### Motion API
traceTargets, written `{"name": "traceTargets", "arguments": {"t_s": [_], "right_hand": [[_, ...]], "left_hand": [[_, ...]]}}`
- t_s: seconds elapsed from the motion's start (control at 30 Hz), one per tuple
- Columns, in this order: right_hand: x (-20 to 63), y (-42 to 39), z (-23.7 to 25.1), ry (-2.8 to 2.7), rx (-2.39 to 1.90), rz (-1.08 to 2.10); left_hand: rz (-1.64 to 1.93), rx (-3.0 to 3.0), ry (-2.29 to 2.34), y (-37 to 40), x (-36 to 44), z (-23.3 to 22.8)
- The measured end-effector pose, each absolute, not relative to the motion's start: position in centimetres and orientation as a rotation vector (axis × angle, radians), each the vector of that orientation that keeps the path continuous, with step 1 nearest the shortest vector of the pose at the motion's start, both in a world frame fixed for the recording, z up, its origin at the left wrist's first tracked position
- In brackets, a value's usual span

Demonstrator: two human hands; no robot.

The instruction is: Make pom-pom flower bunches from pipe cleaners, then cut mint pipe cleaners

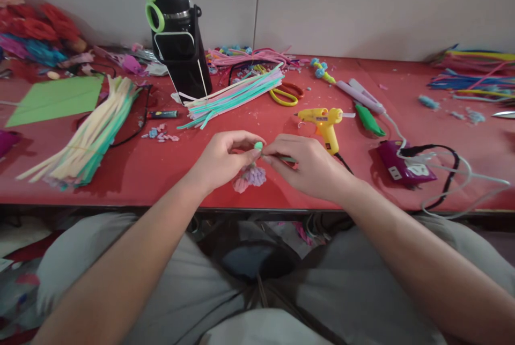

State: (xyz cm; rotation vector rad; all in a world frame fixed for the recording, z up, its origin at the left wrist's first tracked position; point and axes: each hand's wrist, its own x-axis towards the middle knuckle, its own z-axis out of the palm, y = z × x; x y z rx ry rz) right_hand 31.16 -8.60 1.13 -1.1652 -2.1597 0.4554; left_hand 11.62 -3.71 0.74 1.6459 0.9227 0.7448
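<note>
Both hands meet over the front of the red table. My left hand [227, 157] is closed, pinching a small mint-green piece [258, 146], probably fuzzy craft stem, between thumb and fingers. From the right, the fingertips of my right hand [298, 160] press together at the same green piece; a thin dark-green bit shows beneath them. Just below the fingers are a lilac fluffy flower [256, 175] and a pink one [241, 184]. Whether these hang from the held piece or lie on the table I cannot tell.
A yellow glue gun [322, 119] lies right of centre, near a purple power strip [402, 165] with cables. Bundles of pastel pipe cleaners [237, 93] lie behind and to the left. A black bottle [177, 39] stands at the back; yellow-and-red-handled scissors [284, 97] lie beside the bundle.
</note>
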Motion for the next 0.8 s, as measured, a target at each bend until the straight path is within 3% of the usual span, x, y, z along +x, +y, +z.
{"name": "traceTargets", "arguments": {"t_s": [0.27, 0.57, 0.8], "right_hand": [[30.9, -8.7, 2.0, -2.076, -1.293, 0.541], [30.3, -8.9, 0.8, -2.054, -1.399, 0.146], [31.1, -7.9, 0.4, -2.166, -1.302, 0.107]], "left_hand": [[0.743, 1.727, 0.925, -2.9, 10.8, 1.5], [0.830, 1.315, 0.845, -3.7, 11.7, 0.3], [0.737, 1.674, 0.939, -3.2, 11.4, 0.7]]}}
